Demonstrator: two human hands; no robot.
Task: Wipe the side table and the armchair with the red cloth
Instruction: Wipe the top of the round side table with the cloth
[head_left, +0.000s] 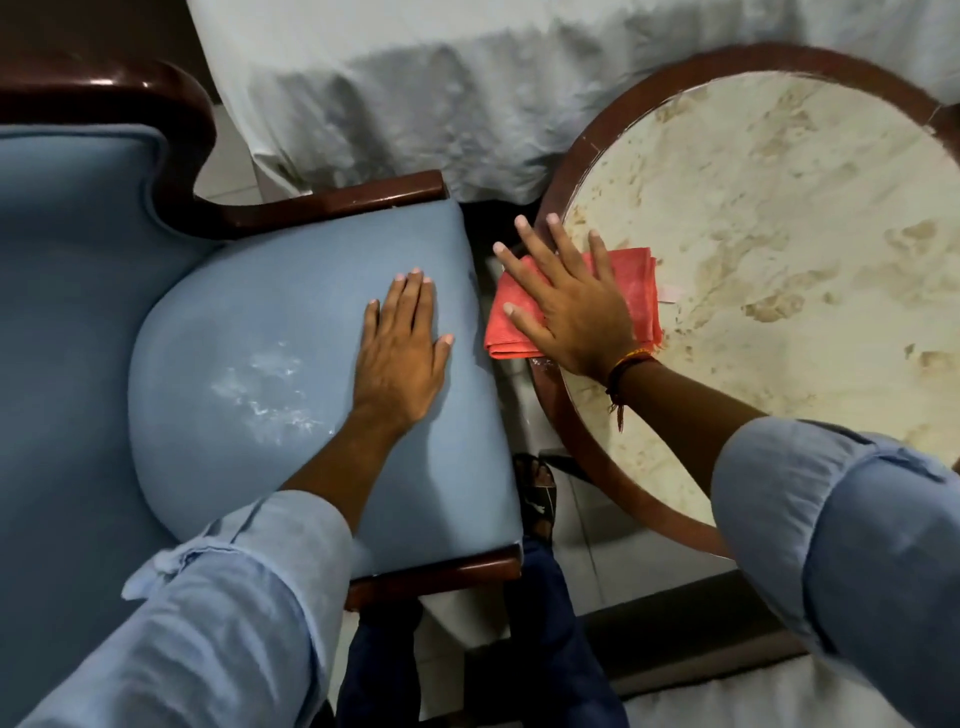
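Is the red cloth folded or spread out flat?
Folded: the red cloth shows stacked layered edges under the right hand.

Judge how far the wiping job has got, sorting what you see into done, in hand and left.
Done: nothing clearly finished. In hand: the right hand presses the folded red cloth flat on the near-left edge of the round side table, partly over its wooden rim. Left: the armchair; white dusty smears mark its blue seat cushion, where the left hand rests empty and flat.

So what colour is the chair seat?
Light blue, with a whitish dusty smear; the seat shows in the head view.
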